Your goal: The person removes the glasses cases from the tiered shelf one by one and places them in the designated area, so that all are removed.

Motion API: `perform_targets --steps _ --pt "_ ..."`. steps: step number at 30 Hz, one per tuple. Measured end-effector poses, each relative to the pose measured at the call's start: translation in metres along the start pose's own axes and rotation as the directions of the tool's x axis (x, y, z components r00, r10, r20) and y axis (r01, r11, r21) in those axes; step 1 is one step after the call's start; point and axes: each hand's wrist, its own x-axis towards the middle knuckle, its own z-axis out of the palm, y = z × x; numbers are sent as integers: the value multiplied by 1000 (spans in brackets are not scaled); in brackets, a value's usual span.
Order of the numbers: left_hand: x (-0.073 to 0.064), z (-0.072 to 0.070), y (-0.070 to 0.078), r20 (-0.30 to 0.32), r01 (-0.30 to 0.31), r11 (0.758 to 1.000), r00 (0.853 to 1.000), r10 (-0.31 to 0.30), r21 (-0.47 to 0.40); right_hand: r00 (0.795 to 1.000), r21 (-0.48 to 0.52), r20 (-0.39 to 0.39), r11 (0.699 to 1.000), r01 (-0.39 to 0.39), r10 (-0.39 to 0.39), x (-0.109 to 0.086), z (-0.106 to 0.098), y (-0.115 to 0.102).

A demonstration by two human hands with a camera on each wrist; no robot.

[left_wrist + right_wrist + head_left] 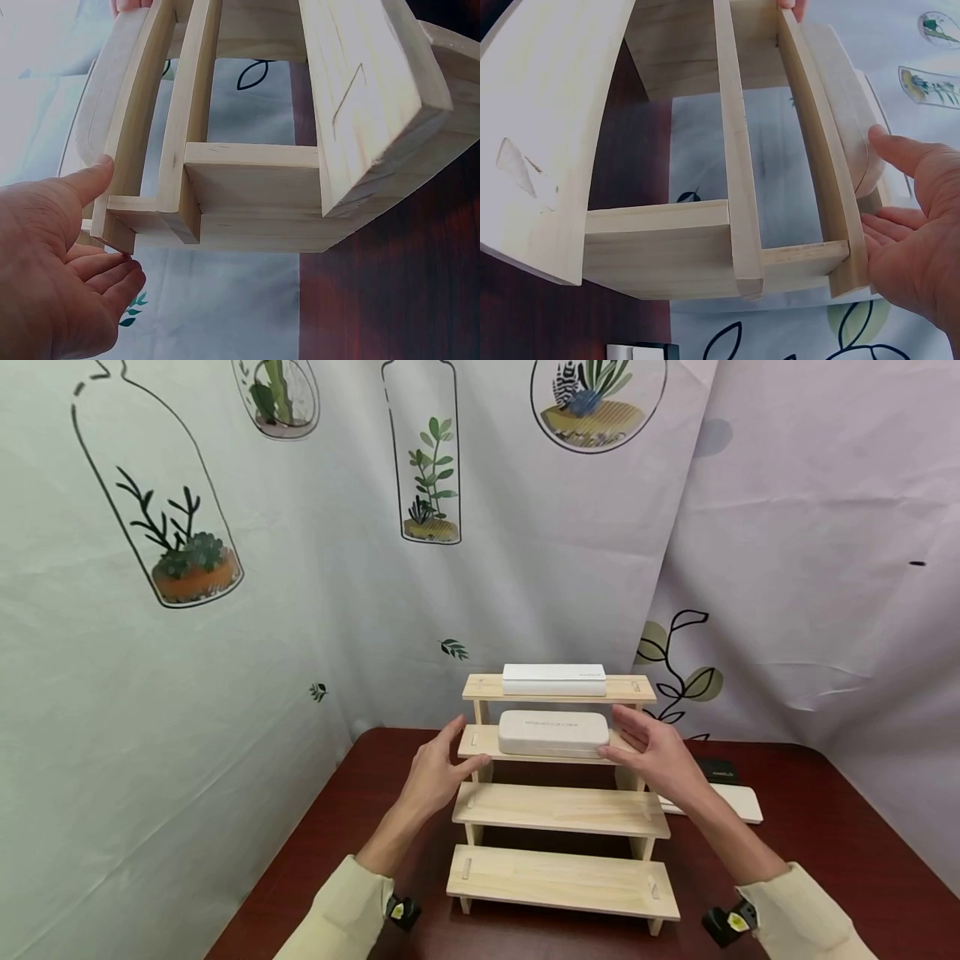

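Note:
A white oblong case [553,733] with faint lettering lies on the third step up of a pale wooden four-step stand [562,806]. My right hand [656,756] is at the case's right end, its thumb tip against the case in the right wrist view and the other fingers loosely bent by the step's end. At the left end of that same step is my left hand [438,768], thumb tip at the board's front edge, fingers beside its end. A gap separates this hand from the case. Above, a white flat-sided box [553,680] sits on the top step.
The stand is on a dark red table [330,868]. Right of it, partly behind my right forearm, lie a white flat item [738,802] and a black box [717,770]. A curtain [525,585] printed with plants hangs close behind the table.

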Motion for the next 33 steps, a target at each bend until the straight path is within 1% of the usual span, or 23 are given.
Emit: perform_targets --steps 5,14,21,33 --pt "1 1 -1 1 8 1000 1000 -8 -7 1000 -17 12 1000 13 -13 3 2 0" --pt "0 3 -3 7 25 999 1000 -25 -30 999 -8 23 1000 29 -29 6 7 -1" --pt "1 4 -2 6 29 999 1000 -29 -44 999 -14 31 1000 -11 12 7 6 -2" --pt "1 3 -2 7 32 998 999 -32 -49 999 -22 48 999 -23 24 11 7 -6"
